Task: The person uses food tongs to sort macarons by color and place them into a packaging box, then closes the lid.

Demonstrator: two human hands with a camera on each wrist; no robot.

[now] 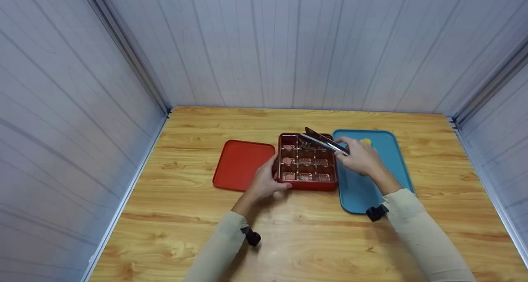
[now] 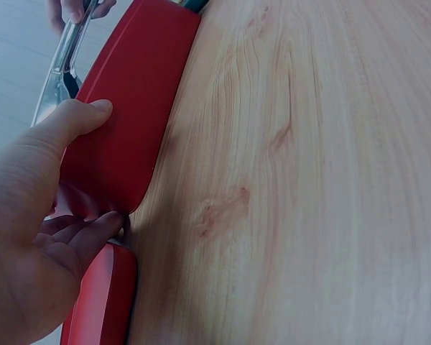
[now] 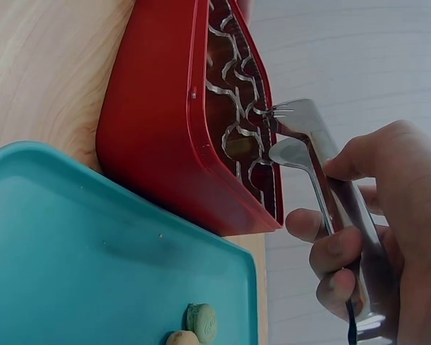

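A red box [image 1: 307, 185] stands mid-table, its clear plastic insert [image 3: 238, 108] divided into several compartments. My left hand [image 1: 266, 184] grips its near left corner, thumb on the front wall and fingers at the left side. With my right hand [image 1: 361, 156] I hold metal serving tongs [image 3: 337, 194], one arm ending in a fork and the other in a spoon. Their tips are apart over the box's back part, with nothing visible between them. Pinkish round shapes [image 1: 287, 161] show in the left column; whether they are sweets or moulded plastic I cannot tell.
A blue tray [image 1: 350, 191] lies right of the box. On it are a green macaron [image 3: 202, 323] and a tan one [image 3: 182, 338], partly cut off; a yellow piece [image 1: 367, 142] shows behind my right hand. A red lid [image 1: 243, 164] lies flat on the left.
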